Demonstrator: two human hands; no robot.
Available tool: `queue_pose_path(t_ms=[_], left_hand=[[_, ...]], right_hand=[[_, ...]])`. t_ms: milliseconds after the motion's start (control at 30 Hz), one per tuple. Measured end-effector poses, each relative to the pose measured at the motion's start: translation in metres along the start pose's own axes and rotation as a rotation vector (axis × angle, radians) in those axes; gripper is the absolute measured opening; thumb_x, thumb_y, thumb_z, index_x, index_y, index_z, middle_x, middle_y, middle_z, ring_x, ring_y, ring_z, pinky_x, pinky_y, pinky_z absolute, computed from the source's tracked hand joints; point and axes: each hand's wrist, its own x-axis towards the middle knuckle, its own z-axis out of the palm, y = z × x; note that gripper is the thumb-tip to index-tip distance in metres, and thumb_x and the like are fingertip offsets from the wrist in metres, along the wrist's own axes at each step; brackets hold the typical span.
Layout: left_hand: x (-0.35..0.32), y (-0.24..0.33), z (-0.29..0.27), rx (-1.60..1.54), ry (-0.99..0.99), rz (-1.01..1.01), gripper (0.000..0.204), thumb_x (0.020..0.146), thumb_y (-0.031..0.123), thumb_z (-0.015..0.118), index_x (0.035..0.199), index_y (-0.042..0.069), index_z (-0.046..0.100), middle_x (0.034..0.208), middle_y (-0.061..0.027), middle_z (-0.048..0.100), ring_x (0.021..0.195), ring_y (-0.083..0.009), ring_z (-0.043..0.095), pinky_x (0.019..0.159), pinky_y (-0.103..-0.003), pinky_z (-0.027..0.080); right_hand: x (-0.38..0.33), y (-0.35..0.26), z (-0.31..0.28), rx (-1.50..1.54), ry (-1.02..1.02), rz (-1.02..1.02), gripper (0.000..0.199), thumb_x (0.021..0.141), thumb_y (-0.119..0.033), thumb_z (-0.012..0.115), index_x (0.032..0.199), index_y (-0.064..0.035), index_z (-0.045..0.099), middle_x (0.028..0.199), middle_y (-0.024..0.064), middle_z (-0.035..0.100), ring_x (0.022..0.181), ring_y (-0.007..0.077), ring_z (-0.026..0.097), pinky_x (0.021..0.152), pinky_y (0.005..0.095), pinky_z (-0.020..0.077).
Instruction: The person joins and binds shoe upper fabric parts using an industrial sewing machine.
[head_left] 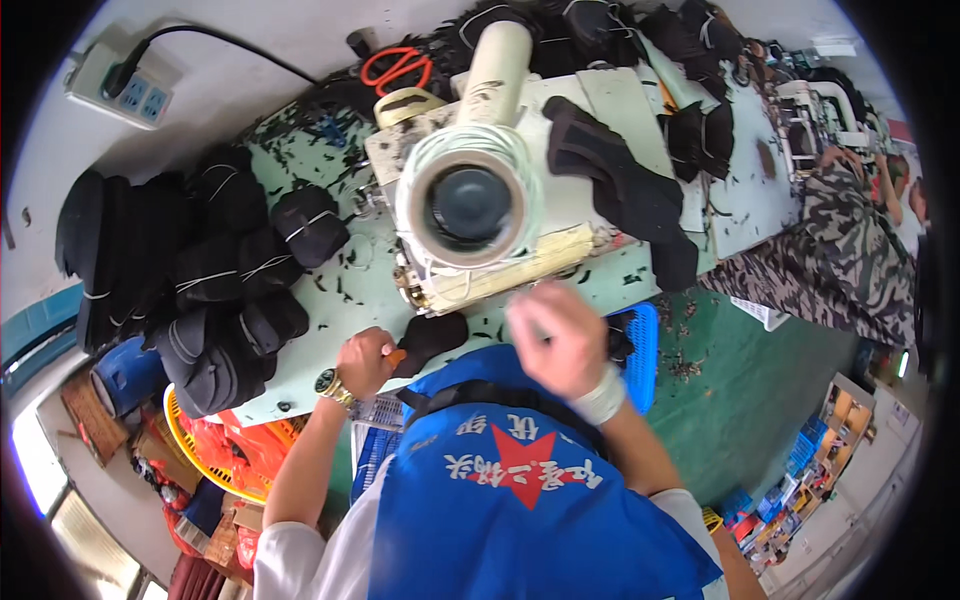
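Note:
Near the table's front edge, my left hand (364, 362), with a gold watch on its wrist, is closed at one end of a black sock (432, 343). A small orange thing (397, 357) shows at its fingertips; I cannot tell whether it is held or worn. My right hand (560, 340), with a white band on the wrist, is raised in front of the sewing machine (500, 272). Its fingers look curled, but motion smears them, and anything in them cannot be made out. A long dark sock (620, 180) lies across the machine's pale top.
Bundles of black socks (235, 240) crowd the table's left side; more lie at the back. A thread cone (470, 200) on a post rises in front. Red-handled scissors (398, 70) lie behind. A blue basket (640, 355) is at right. A person in camouflage (850, 240) works at far right.

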Motion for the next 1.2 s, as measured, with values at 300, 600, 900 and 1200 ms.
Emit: queue_pose_path(t_ms=[300,600,900,1200], left_hand=[[0.012,0.040,-0.054,0.157,-0.184,0.273,0.013,0.078,0.010,0.063,0.090,0.006,0.067,0.090,-0.0136,0.067,0.083,-0.0343,0.065,0.070,-0.042,0.051],[0.042,0.126,-0.108,-0.537,-0.512,0.148,0.020,0.089,0.016,0.068,0.096,-0.002,0.065,0.079,-0.0020,0.065,0.073,-0.0059,0.060,0.064,-0.022,0.049],[0.069,0.101,-0.112,-0.786,-0.790,-0.007,0.021,0.093,0.017,0.062,0.104,-0.002,0.062,0.078,-0.0031,0.064,0.066,-0.0077,0.061,0.057,-0.024,0.051],[0.114,0.074,-0.144,-0.621,-0.741,-0.087,0.015,0.093,0.009,0.052,0.089,-0.002,0.062,0.067,-0.0101,0.065,0.052,-0.0147,0.063,0.045,-0.025,0.051]], right_hand=[[-0.025,-0.012,0.023,0.299,-0.172,0.146,0.017,0.085,-0.017,0.068,0.089,-0.0009,0.066,0.075,0.0130,0.064,0.069,0.0326,0.062,0.063,0.0395,0.0500],[0.007,0.009,-0.014,0.910,-0.637,0.696,0.022,0.088,-0.016,0.067,0.096,0.0039,0.067,0.081,0.0030,0.065,0.073,0.0097,0.060,0.064,0.0255,0.0524],[0.019,0.008,-0.012,1.413,-0.072,0.832,0.034,0.084,-0.009,0.069,0.113,0.0038,0.056,0.096,0.0088,0.063,0.081,0.0137,0.065,0.065,0.0270,0.0556],[0.037,0.005,0.014,0.753,-0.266,0.906,0.023,0.087,-0.015,0.064,0.089,0.0078,0.064,0.068,0.0081,0.064,0.051,0.0122,0.060,0.047,0.0254,0.0506]])
